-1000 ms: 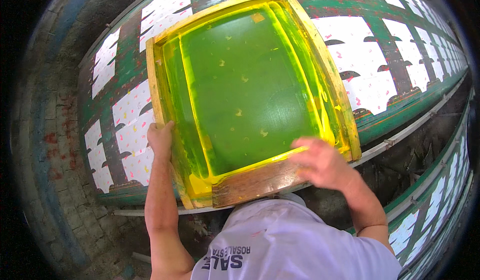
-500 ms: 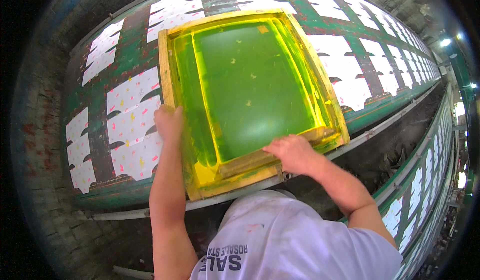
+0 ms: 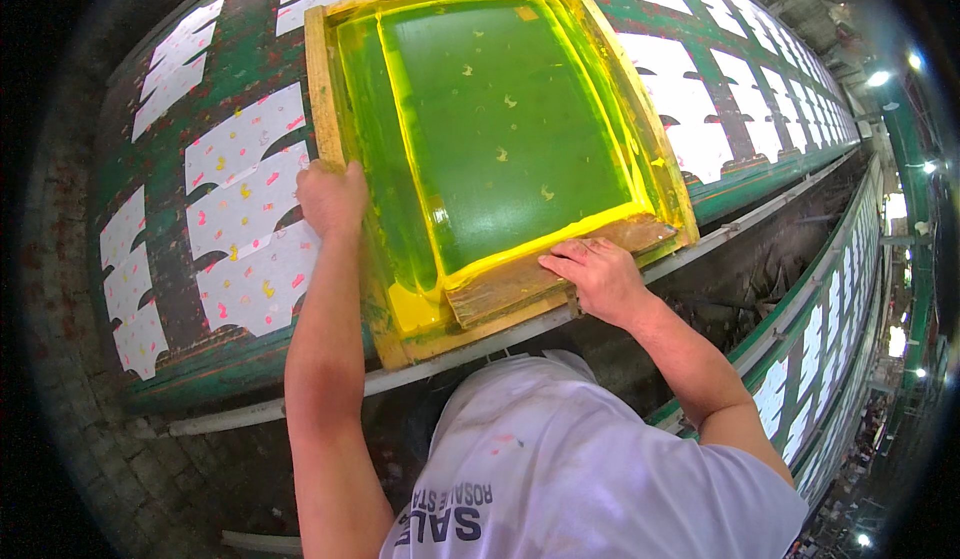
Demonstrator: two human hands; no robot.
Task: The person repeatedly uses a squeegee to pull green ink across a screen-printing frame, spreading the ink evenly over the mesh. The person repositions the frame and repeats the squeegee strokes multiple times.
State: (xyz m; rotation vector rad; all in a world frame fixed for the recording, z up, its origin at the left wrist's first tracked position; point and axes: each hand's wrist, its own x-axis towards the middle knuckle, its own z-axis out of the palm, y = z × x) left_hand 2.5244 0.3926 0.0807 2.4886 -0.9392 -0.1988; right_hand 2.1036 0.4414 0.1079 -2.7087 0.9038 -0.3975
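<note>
A wooden screen-printing frame (image 3: pixel 319 89) with green mesh (image 3: pixel 490 129) lies on the long table in front of me. My left hand (image 3: pixel 333 197) is closed around the frame's left side rail. At the near end of the mesh, a wooden squeegee (image 3: pixel 515 281) spans most of the frame's width. My right hand (image 3: pixel 597 277) grips it right of its middle, fingers over the wood. Bright yellow ink (image 3: pixel 415 311) is pooled at the near left corner. More ink runs along the squeegee's far edge and in streaks up both sides of the mesh.
White printed sheets (image 3: pixel 245 229) with small pink and yellow marks lie left of the frame. Rows of white sheets (image 3: pixel 685 119) continue to the right on the green table. A metal rail (image 3: pixel 230 417) follows its near edge. Another table of sheets (image 3: pixel 815 329) stands at the right.
The squeegee has tilted, showing more of its wooden face, with a yellow ink line along its far edge. My right hand has shifted with it. The whole scene sits slightly higher in view.
</note>
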